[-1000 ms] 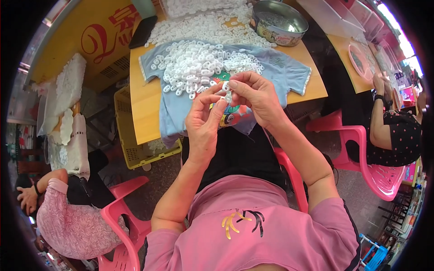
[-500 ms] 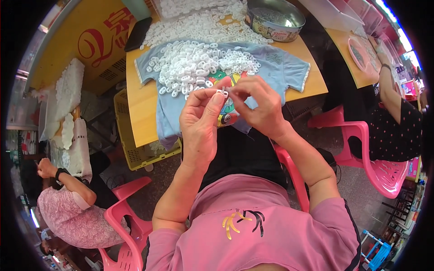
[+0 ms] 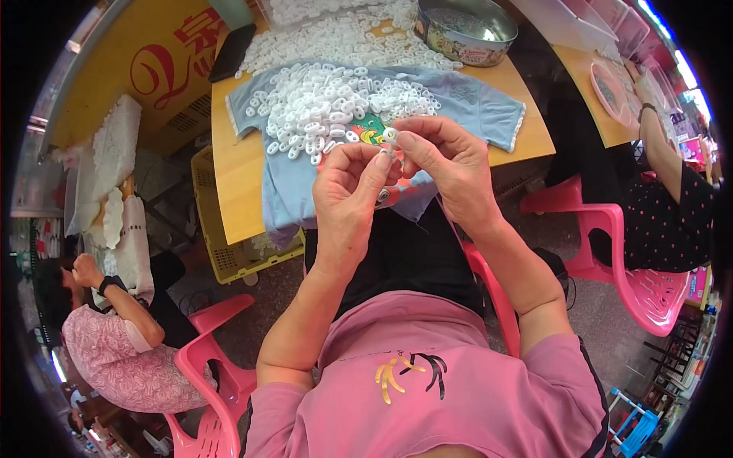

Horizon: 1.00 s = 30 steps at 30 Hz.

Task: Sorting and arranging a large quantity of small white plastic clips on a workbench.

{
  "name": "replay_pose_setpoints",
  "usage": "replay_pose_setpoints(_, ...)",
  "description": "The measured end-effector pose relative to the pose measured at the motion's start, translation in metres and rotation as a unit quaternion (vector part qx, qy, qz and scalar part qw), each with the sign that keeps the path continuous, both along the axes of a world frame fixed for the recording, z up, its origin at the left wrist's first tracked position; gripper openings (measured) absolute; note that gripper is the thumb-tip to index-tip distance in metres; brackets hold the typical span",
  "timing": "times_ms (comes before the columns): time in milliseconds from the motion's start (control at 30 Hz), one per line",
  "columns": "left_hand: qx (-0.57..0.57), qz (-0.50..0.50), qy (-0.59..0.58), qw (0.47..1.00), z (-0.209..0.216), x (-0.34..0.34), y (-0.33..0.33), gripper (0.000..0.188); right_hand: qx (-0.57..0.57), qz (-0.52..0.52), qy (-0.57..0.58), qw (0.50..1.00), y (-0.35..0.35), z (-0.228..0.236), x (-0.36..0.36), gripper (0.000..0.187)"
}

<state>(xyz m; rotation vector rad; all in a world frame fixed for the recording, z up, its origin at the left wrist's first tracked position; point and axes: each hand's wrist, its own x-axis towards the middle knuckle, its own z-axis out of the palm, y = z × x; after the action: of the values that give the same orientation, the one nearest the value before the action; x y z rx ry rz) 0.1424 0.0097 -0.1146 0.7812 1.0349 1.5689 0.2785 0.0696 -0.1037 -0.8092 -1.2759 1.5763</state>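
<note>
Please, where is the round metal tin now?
In the head view, the tin stands at upper right on the wooden table, beside the scattered white pieces.

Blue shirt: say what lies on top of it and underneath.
White pieces are heaped on the shirt; the table is underneath. The shirt hides anything else beneath.

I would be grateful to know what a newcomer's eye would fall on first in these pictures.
Probably the heap of white pieces on the blue T-shirt, spread over the wooden table ahead. Next, the left hand and right hand, meeting above the shirt's near part with small pale pieces pinched in them. The bright pink chair at far right and the round tin at the table's far right also stand out.
</note>
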Motion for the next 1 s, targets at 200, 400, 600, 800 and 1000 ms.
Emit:
replay_pose_setpoints(200, -0.021, 0.004, 0.003, 1.0, 0.003, -0.001, -0.001, 0.012, 0.043, -0.015, -0.023, 0.999, -0.002, -0.002, -0.002, 0.019)
replay_pose_setpoints(400, -0.021, 0.004, 0.006, 1.0, 0.0, -0.002, 0.001, 0.013, 0.129, -0.025, -0.062, 0.989, -0.002, -0.007, -0.003, 0.018)
replay_pose_setpoints(600, -0.012, 0.013, 0.021, 1.0, 0.001, -0.005, 0.001, 0.012, 0.154, -0.017, -0.072, 0.985, -0.002, -0.011, -0.004, 0.016)
replay_pose_setpoints(800, -0.002, 0.0, 0.024, 1.0, 0.001, -0.01, 0.002, 0.014, 0.153, -0.027, -0.062, 0.986, -0.005, -0.009, -0.006, 0.016)
replay_pose_setpoints(1000, -0.007, -0.01, 0.032, 0.999, 0.002, -0.012, 0.004, 0.014, 0.183, -0.02, -0.074, 0.98, -0.003, -0.013, -0.004, 0.014)
